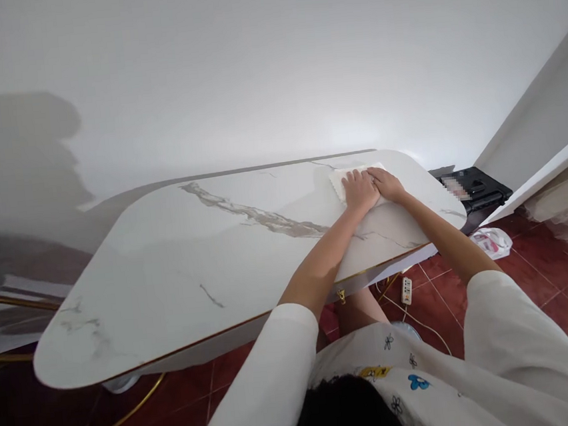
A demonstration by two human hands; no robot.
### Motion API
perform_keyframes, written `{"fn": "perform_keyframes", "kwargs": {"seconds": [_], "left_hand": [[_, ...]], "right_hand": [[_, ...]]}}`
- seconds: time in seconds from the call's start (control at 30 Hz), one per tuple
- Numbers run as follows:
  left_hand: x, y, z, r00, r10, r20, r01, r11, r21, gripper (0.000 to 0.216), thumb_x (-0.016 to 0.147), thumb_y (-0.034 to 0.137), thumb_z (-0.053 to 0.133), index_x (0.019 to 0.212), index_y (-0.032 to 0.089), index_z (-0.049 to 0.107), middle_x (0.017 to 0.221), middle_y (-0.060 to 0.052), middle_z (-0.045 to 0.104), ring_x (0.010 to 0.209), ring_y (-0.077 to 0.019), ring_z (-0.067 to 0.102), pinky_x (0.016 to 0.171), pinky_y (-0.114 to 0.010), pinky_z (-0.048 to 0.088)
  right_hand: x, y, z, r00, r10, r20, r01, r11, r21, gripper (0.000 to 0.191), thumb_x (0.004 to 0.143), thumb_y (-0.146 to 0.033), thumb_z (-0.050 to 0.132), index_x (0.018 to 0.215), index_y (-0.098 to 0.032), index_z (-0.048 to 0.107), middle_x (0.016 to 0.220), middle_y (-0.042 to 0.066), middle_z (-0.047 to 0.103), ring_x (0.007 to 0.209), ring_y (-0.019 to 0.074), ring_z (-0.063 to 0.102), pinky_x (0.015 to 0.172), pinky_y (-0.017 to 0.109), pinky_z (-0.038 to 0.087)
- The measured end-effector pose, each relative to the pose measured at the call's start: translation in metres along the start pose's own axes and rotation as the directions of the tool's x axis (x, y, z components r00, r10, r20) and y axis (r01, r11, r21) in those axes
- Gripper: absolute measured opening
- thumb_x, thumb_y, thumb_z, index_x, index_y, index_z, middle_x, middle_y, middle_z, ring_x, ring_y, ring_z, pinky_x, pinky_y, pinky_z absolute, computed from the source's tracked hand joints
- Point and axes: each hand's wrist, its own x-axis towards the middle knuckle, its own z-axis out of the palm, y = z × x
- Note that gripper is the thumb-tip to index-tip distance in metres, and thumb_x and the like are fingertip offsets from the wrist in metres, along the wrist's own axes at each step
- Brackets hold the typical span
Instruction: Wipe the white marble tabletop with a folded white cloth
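Note:
A white cloth [338,186] lies folded on the right part of a long white marble-patterned tabletop [167,251]. My left hand [361,190] is palm down on the cloth, its fingers bent over it and pressing on it. Right beside it, touching it, my right hand [386,183] closes over the cloth's right side. Both palms hide much of the cloth. Grey-brown veins run across the tabletop, which has rounded corners and a gold-coloured edge.
A plain white wall [251,75] rises behind the table. To the right, a black case [487,187] stands beside the table, near a white plastic bag [492,242] on the red tiled floor [537,289]. A power strip [407,291] with a cord lies below the front edge.

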Motion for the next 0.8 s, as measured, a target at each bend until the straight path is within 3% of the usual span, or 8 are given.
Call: {"fn": "perform_keyframes", "kwargs": {"seconds": [0.37, 0.8], "left_hand": [[0.056, -0.027, 0.01, 1.0, -0.011, 0.001, 0.011, 1.0, 0.007, 0.037, 0.095, 0.027, 0.032, 0.122, 0.017, 0.055, 0.131, -0.014, 0.055, 0.124, -0.031, 0.043, 0.103, -0.046, 0.032], [0.106, -0.049, 0.019, 0.997, -0.078, -0.017, 0.078, 0.996, 0.038, 0.039, 0.095, 0.027, 0.032, 0.125, 0.016, 0.054, 0.131, -0.015, 0.055, 0.125, -0.0304, 0.042, 0.105, -0.046, 0.029]], "right_hand": [[0.058, 0.007, 0.014, 0.999, 0.039, 0.015, -0.038, 0.999, -0.008, 0.052, 0.088, -0.016, 0.034, 0.135, -0.021, 0.056, 0.145, 0.003, 0.053, 0.135, 0.0234, 0.045, 0.114, 0.044, 0.037], [0.125, 0.024, 0.033, 1.0, -0.018, 0.021, 0.017, 0.999, 0.039, 0.052, 0.088, -0.018, 0.034, 0.135, -0.023, 0.056, 0.143, 0.003, 0.055, 0.133, 0.0248, 0.048, 0.111, 0.047, 0.04]]}}
